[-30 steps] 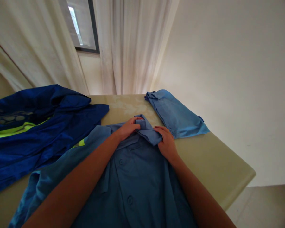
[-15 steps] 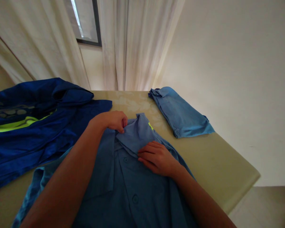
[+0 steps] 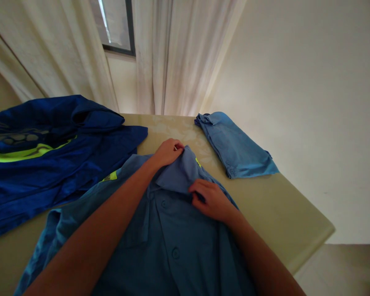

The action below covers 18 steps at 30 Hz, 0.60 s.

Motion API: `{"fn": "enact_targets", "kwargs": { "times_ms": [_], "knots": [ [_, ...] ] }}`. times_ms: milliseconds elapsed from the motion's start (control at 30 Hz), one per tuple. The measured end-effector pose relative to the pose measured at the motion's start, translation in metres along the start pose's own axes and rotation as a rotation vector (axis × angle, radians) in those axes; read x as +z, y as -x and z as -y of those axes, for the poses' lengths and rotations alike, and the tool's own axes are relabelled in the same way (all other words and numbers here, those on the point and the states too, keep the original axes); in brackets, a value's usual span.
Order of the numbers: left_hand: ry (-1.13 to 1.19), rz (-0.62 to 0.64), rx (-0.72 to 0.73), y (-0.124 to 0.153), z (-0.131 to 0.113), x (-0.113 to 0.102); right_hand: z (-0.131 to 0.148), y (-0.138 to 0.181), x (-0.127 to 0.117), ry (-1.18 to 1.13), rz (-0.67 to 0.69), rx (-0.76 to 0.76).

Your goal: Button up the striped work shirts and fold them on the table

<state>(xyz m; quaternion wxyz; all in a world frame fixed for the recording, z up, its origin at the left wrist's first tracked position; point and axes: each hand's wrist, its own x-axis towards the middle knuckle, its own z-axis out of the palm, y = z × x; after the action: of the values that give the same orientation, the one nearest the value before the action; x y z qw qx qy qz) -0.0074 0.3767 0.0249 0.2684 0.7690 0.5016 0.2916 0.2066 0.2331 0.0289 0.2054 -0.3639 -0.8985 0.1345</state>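
On the table (image 3: 274,205), a blue shirt (image 3: 172,242) lies buttons up. Left hand (image 3: 168,151) pinches its collar (image 3: 179,174) at the far edge; right hand (image 3: 211,199) presses curled fingers on the collar's near side. Folded shirt (image 3: 234,146) lies apart, right.

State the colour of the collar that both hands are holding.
Medium blue; the collar shows best in the head view.

The shirt (image 3: 172,246) runs off the bottom edge and the dark blue jacket (image 3: 33,176) off the left edge

Folded shirt (image 3: 237,147), navy jacket perhaps (image 3: 49,160), curtain (image 3: 175,53)
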Motion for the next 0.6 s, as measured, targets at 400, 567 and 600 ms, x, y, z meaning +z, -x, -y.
{"fn": "enact_targets", "kwargs": {
  "times_ms": [400,567,600],
  "knots": [
    [0.092,0.109,0.027,-0.001,-0.001,0.002,0.008,0.005,-0.021,0.117,0.127,0.044],
    [0.087,0.064,0.021,0.000,-0.002,0.002,0.017,-0.004,0.002,0.238,0.244,-0.008],
    [0.098,0.067,0.021,0.001,-0.002,0.003,0.015,-0.004,0.003,0.239,0.250,-0.007]
  ]
}}
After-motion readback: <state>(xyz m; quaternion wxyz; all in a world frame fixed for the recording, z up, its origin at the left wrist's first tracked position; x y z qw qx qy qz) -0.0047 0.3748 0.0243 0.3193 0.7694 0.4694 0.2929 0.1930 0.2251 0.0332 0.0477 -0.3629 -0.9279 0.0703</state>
